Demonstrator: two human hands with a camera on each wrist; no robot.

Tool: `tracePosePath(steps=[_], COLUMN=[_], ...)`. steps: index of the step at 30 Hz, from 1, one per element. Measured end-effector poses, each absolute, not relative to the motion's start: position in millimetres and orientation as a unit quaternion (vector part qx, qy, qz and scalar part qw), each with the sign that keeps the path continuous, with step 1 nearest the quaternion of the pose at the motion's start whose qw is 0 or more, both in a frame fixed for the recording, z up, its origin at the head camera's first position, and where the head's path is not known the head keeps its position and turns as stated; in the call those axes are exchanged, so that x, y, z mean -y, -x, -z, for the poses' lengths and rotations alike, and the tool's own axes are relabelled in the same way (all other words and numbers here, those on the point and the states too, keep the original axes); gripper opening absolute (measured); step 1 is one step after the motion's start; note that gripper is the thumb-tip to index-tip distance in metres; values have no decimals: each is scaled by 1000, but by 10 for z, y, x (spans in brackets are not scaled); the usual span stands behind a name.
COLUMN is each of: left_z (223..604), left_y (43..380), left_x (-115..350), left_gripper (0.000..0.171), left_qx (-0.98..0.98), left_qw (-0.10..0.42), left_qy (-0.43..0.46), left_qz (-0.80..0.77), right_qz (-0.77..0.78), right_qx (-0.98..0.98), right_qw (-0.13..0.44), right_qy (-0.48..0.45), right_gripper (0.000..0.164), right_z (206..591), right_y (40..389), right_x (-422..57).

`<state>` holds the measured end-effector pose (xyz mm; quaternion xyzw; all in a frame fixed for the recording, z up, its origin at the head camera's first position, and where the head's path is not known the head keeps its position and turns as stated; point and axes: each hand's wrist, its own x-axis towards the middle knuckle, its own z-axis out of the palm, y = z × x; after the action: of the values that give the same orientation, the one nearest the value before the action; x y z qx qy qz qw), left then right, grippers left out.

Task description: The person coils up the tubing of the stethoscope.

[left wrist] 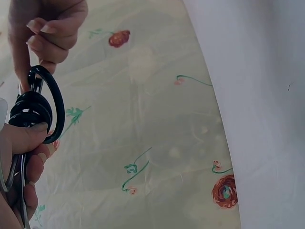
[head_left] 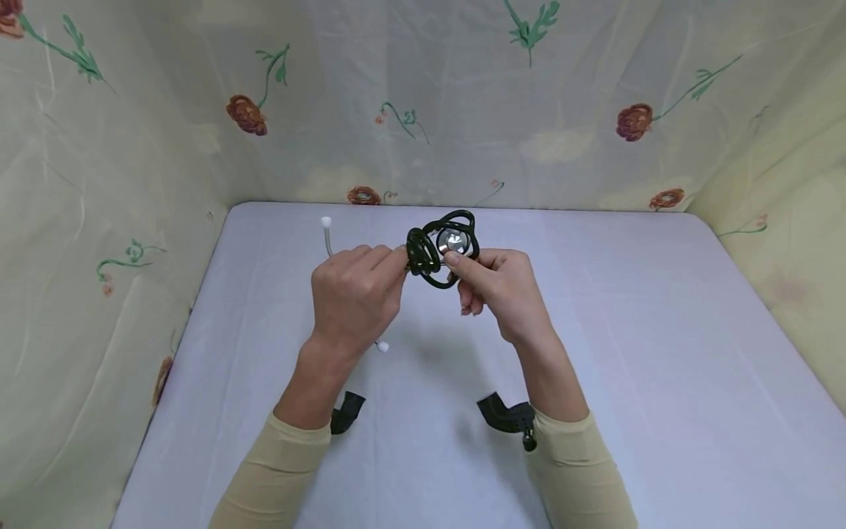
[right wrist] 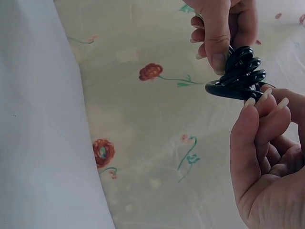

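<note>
A stethoscope (head_left: 423,253), its black tubing wound into a tight coil with loose loops, is held up above the table between both hands. My left hand (head_left: 360,294) grips its metal ear tubes (left wrist: 22,179) beside the coil, and the left thumb lies against the windings in the left wrist view. White ear tips (head_left: 327,222) stick out on either side of that hand. My right hand (head_left: 505,286) pinches the round silver chest piece (head_left: 452,239) with thumb and fingers, at the loops' right side. In the right wrist view, its fingertips (right wrist: 267,105) meet the black tubing (right wrist: 240,76).
A white-covered table (head_left: 661,330) lies beneath the hands. Pale cloth walls (head_left: 449,88) printed with flowers stand behind it and at both sides. Black wrist mounts (head_left: 509,415) jut inward from both tan sleeves.
</note>
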<state>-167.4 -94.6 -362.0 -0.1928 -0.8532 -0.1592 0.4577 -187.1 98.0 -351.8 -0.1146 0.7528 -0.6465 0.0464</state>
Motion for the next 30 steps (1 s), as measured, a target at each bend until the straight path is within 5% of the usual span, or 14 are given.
tracePosePath(steps=[30], left_z=[3650], left_y=[1677], left_x=[967], left_gripper=[20], left_qx=[841], left_qw=[477], left_qy=[207], left_qz=[150], right_qz=[717], right_qx=[-690], right_qw=[3], right_qy=[97], right_gripper=[22], right_z=[3593], right_y=[1880], right_x=[-874])
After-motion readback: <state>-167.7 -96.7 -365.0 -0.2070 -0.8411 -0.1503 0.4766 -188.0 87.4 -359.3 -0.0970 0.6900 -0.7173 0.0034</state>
